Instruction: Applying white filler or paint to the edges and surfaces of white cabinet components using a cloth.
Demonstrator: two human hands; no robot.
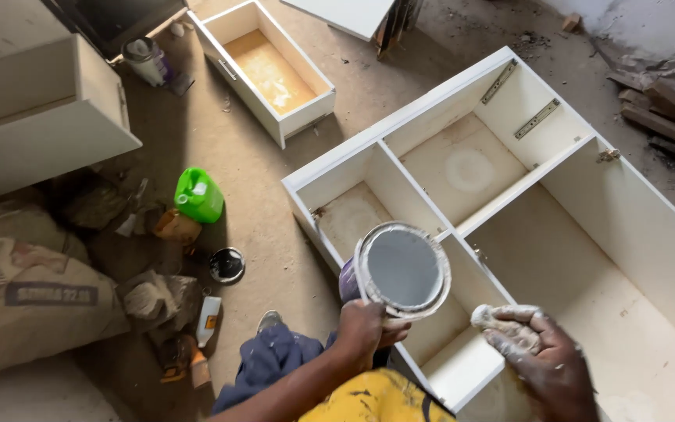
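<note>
While the left hand (365, 327) grips a paint can (400, 270) by its lower rim, fingers wrapped closed around it, the can is tilted so its open mouth faces up toward the camera, showing pale grey paint inside and a paint-smeared rim. It is held in the air over the front edge of a white cabinet (509, 203) that lies on its back on the floor. The right hand (537, 352), streaked with white, is closed around a crumpled, paint-soaked rag (501, 319) and rests near the cabinet's lower divider, just to the right of the can; the two hands are apart.

The cabinet is split into open compartments by white dividers, with metal drawer rails (519, 100) on the inner walls of the far one. A ring-shaped mark shows on the bottom of the middle compartment. Beyond it on the dusty floor (236, 172) lies a white drawer (267, 66) with a wooden bottom. To the left stand a green jug (199, 195), a round dark lid (226, 265) and a small white bottle (208, 319), beside a filled sack (29, 301). Another white cabinet piece (41, 117) sits at the upper left. The person's yellow shirt (380, 400) shows at the bottom edge.
</note>
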